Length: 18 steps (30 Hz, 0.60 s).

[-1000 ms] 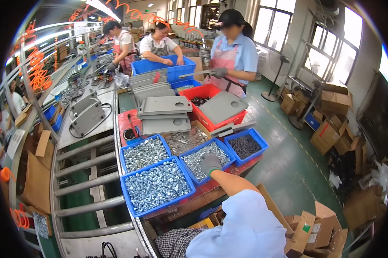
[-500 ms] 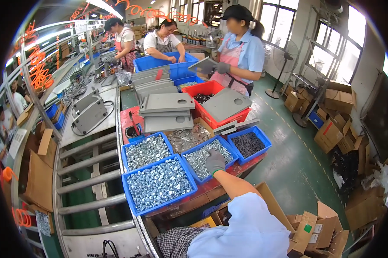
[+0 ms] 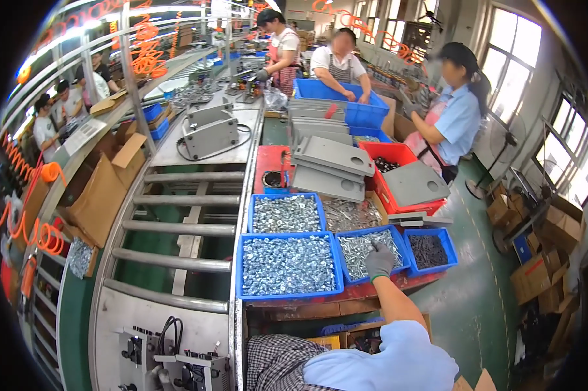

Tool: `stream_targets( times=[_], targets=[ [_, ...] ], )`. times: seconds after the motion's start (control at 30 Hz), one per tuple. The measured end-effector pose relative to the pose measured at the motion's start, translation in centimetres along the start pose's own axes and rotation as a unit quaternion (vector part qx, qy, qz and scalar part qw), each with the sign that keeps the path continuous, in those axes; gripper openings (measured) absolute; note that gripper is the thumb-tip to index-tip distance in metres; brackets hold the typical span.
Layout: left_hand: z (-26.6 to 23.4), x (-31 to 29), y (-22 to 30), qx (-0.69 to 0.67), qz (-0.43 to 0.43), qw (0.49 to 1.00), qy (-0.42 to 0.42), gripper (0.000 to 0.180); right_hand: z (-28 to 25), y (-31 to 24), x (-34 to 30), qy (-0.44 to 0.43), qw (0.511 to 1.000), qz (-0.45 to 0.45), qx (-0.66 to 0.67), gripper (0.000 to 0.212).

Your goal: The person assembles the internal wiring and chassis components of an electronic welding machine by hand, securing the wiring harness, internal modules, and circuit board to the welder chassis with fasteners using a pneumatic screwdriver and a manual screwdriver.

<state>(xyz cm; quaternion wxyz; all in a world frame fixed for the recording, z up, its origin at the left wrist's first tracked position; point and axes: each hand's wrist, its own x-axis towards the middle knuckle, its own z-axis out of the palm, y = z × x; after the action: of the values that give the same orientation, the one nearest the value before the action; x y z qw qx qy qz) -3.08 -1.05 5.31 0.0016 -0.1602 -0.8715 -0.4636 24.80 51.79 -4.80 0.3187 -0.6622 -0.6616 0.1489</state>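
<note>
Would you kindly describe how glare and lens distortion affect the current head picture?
In the head view, glare whitens the tall windows at upper right, the roller conveyor bows along its left side, the corners go black, and the right hand looks fairly clear.

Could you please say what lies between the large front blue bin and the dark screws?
A blue bin of silvery screws, with the gloved right hand over it, in the head view.
</note>
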Motion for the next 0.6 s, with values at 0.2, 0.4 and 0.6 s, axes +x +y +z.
stream_targets(
  times=[0.2, 0.4, 0.6],
  targets=[
    [0.1, -0.1, -1.4, -0.003, 0.034, 0.999, -0.03, 0.028, 0.2, 0.6, 0.0, -0.005, 1.0, -0.001, 0.024, 0.025],
    [-0.4, -0.7, -0.7, 0.001, 0.03, 0.999, -0.009, 0.033, 1.0, 0.2, -0.2, 0.006, 1.0, -0.004, 0.013, 0.025],
    [-0.1, -0.2, -1.0, 0.014, 0.054, 0.998, -0.022, 0.03, 1.9, 1.3, 0.5, 0.02, 0.999, -0.009, 0.038, 0.023]
  ],
)
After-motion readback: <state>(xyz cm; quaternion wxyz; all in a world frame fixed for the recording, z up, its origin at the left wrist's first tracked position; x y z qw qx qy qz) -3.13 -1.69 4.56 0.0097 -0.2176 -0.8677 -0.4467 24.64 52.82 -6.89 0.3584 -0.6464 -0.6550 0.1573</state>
